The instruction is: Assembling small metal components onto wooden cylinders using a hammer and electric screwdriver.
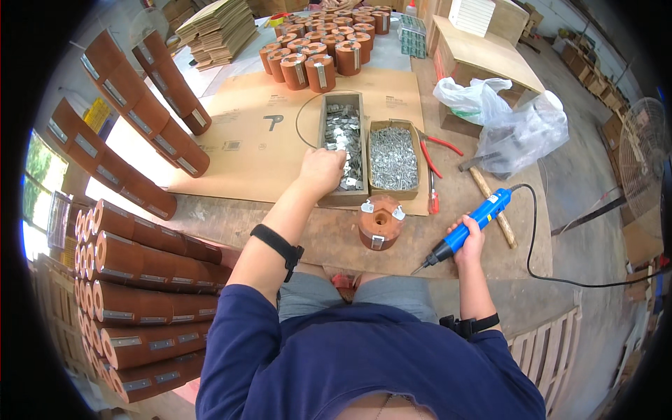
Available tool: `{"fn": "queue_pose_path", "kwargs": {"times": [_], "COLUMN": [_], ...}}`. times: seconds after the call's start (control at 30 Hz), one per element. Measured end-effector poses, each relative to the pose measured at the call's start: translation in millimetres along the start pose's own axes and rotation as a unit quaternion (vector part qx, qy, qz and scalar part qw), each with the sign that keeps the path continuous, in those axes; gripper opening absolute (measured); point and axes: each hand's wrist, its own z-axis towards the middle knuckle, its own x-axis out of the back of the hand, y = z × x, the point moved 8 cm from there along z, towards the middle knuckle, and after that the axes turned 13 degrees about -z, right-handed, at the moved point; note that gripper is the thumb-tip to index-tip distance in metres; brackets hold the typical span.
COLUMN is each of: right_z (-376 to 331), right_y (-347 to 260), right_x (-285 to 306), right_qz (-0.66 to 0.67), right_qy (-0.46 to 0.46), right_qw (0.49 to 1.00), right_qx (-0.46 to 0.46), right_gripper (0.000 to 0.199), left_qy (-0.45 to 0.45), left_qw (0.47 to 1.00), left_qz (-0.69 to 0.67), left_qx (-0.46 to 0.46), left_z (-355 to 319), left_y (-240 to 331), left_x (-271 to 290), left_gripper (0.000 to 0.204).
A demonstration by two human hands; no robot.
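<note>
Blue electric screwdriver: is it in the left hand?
No, the right hand holds the blue electric screwdriver; the left hand reaches into the box of metal plates.

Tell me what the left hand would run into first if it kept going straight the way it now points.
The left hand already reaches over the narrow cardboard box of flat metal plates; going straight on, it would probably meet those plates first, though its height above them is unclear.

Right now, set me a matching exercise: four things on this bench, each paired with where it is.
Things:
1. left hand
2. screwdriver
3. pliers
4. brown ring

Places:
A. in the right hand
B. right of the screw box
C. in the bracket box
D. on the bench, in front of the boxes

Pairs: 1-C, 2-A, 3-B, 4-D
</note>
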Motion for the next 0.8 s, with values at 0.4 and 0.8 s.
{"fn": "queue_pose_path", "kwargs": {"times": [0.4,0.8], "right_z": [2.8,-0.4], "right_y": [1.0,1.8], "right_x": [0.9,0.7], "right_qz": [-0.001,0.005], "right_qy": [-0.006,0.007], "right_qw": [1.0,1.0], "right_qx": [-0.001,-0.005], "right_gripper": [0.036,0.034], "left_qy": [0.135,0.253], "left_qw": [0.936,0.916], "left_qz": [-0.22,-0.114], "left_qx": [-0.239,-0.288], "left_z": [-95.2,-129.1], "left_y": [115.0,129.6], "left_x": [52.6,41.6], "left_gripper": [0.012,0.015]}}
